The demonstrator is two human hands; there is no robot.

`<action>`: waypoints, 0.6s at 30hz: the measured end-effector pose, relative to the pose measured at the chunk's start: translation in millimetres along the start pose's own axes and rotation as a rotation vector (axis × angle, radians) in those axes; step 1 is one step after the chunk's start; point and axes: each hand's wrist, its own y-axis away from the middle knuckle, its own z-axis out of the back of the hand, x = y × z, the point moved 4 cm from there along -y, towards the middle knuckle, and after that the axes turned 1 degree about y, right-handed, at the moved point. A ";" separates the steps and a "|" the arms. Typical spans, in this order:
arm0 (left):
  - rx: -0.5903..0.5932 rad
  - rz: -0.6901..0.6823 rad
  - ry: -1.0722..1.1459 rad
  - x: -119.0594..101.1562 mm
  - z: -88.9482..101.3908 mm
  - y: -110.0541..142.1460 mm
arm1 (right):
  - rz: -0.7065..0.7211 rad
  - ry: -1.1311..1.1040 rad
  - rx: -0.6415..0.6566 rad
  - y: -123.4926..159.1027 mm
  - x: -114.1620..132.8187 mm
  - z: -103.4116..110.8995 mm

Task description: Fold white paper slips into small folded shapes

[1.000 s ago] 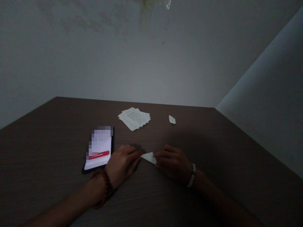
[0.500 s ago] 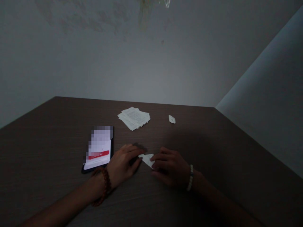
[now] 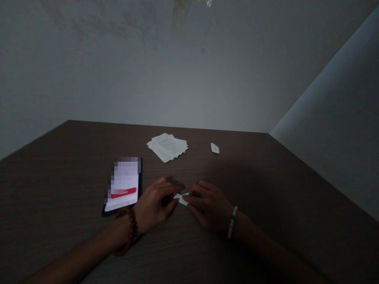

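A small piece of white paper lies low on the tabletop between my two hands, partly covered by my fingers. My left hand, with a brown bead bracelet at the wrist, pinches its left corner between thumb and fingers. On the other side my right hand, wearing a pale bead bracelet, has its fingers closed on the right part of the paper. Whether the paper is folded under those fingers I cannot tell.
A phone with a lit screen lies left of my left hand. Further back sits a fanned stack of printed paper sheets, with a small folded paper to its right. The brown table meets a grey wall.
My right hand has shifted slightly left, closer to my left hand, and covers more of the paper, so less of it shows. My left hand has hardly moved.
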 end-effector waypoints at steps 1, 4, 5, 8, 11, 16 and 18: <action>-0.002 -0.004 0.002 0.0 0.3 -0.1 | 0.002 0.006 0.011 -0.3 0.2 -0.3; -0.008 0.000 -0.004 0.1 0.5 -0.1 | 0.001 0.023 0.033 -1.1 0.2 -1.3; -0.019 -0.001 -0.009 0.0 0.6 0.0 | -0.002 0.027 0.039 -1.2 0.3 -1.4; -0.036 -0.008 -0.008 -0.2 0.0 0.4 | -0.011 0.032 0.053 -1.7 1.5 0.2; -0.023 -0.007 0.014 0.4 -1.3 0.3 | -0.005 0.034 0.057 -2.4 3.6 3.2; -0.039 -0.037 0.039 0.3 -1.0 0.4 | -0.011 0.039 0.056 -2.6 4.2 5.1; -0.045 -0.034 0.039 1.4 -1.3 0.9 | -0.014 0.036 0.054 -2.3 3.8 4.7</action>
